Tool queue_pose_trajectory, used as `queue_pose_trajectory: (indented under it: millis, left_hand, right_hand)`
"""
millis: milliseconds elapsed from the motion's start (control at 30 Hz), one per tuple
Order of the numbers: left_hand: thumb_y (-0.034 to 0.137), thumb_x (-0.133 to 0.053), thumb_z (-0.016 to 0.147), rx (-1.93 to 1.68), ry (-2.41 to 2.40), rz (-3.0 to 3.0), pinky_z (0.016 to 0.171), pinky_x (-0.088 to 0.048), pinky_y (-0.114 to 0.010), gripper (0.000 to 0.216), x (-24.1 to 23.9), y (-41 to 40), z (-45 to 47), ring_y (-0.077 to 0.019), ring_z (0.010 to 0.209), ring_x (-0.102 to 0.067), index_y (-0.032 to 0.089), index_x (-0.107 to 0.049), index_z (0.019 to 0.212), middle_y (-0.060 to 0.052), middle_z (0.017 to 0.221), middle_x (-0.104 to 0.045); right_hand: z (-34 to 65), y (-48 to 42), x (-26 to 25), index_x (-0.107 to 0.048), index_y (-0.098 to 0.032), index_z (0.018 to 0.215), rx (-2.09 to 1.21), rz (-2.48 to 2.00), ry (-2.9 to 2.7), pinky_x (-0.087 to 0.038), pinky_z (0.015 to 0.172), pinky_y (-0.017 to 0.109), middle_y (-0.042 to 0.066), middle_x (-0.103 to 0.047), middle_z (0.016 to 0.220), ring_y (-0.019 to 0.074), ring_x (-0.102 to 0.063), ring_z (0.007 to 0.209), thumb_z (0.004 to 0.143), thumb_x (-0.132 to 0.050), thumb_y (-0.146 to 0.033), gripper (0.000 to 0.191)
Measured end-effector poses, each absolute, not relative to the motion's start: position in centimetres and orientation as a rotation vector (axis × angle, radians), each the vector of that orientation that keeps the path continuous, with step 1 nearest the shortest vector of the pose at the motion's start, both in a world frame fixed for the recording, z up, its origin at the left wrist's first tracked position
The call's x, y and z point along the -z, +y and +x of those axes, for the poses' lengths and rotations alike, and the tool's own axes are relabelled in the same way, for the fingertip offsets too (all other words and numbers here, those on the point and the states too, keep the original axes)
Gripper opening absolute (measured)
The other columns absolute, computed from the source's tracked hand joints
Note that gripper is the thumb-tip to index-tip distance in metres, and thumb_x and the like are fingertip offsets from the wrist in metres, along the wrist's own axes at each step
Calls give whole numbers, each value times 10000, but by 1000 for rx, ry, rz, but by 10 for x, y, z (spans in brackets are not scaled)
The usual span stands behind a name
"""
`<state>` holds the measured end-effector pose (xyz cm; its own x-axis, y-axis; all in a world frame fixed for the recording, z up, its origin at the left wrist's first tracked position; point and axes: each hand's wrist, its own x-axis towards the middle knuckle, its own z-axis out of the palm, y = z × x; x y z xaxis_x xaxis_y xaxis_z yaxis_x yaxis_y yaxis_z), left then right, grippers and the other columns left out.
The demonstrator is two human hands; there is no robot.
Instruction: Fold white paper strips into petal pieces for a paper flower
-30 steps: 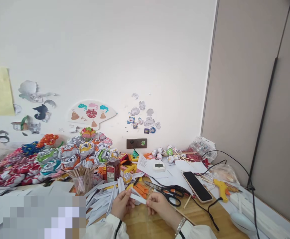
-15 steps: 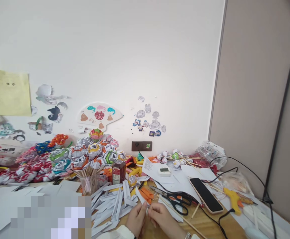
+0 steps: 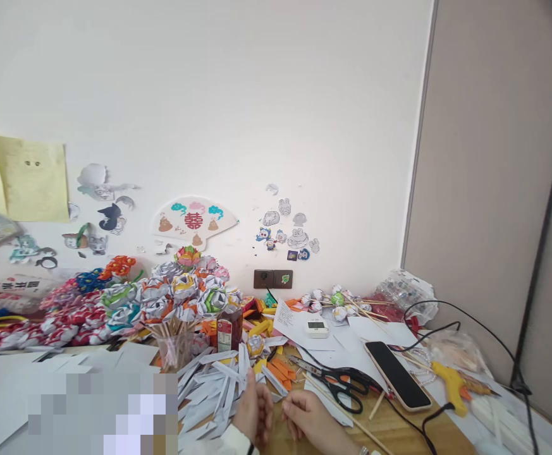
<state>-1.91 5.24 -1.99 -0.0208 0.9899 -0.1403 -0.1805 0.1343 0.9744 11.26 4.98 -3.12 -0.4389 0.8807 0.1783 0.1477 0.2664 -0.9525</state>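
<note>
My left hand (image 3: 254,409) is raised at the front edge of a heap of folded white paper strips (image 3: 209,395). Its fingers are apart and loosely bent, and nothing shows in them. Just to its right, my right hand (image 3: 310,414) is closed, thumb against curled fingertips; whatever it may hold is hidden. A small gap separates the two hands over the wooden tabletop (image 3: 280,439). Folded orange paper pieces (image 3: 281,371) lie just beyond them. Black-handled scissors (image 3: 337,382) and a thin wooden stick (image 3: 365,435) rest beside my right hand.
Paper flowers (image 3: 181,291) on sticks stand in a clear cup (image 3: 174,351), near a dark red carton (image 3: 228,330). A white timer (image 3: 316,328), a phone (image 3: 398,376), a yellow glue gun (image 3: 450,387) and black cables (image 3: 425,426) occupy the right. White sheets (image 3: 0,385) lie left.
My hands were together around a white paper strip; now they are apart, and the left has opened. A white strip lies beside the orange pieces. The view has shifted slightly left.
</note>
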Motion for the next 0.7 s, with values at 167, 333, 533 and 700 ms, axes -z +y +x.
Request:
queue_pose_trajectory:
  millis: [167, 333, 533, 700]
  left_hand:
    - [705, -331, 581, -1079, 1169, 1267, 250, -159, -185, 529, 34, 39, 1, -83, 190, -283, 223, -413, 381, 64, 218, -323]
    - [666, -357, 613, -1062, 1162, 1377, 270, -151, -196, 457, 31, 36, -1, -92, 208, -269, 245, -400, 440, 76, 256, -311]
    - [616, -355, 655, -1046, 1233, 1428, 279, -172, -208, 430, 26, 32, -3, -100, 214, -280, 247, -365, 433, 67, 254, -334]
    - [558, -401, 666, -1050, 1267, 1509, 349, -292, -230, 400, 25, 24, -8, -134, 308, -403, 235, -405, 431, 49, 298, -397]
  right_hand:
    - [116, 52, 29, -480, -164, 549, -1033, -1006, -1793, -284, 409, 195, -42, -403, 446, 92, -379, 412, 743, -404, -520, 413]
    - [122, 52, 29, -492, -167, 536, -758, -1097, -1798, -289, 501, 219, -21, -447, 517, 119, -401, 517, 764, -442, -382, 317]
    - [114, 29, 34, -485, -171, 518, -590, -1186, -1867, -280, 503, 233, 9, -511, 535, 138, -432, 526, 761, -431, -263, 266]
    - [111, 14, 39, -483, -181, 514, -376, -1292, -1910, -276, 474, 240, 31, -546, 533, 151, -471, 509, 787, -390, -275, 303]
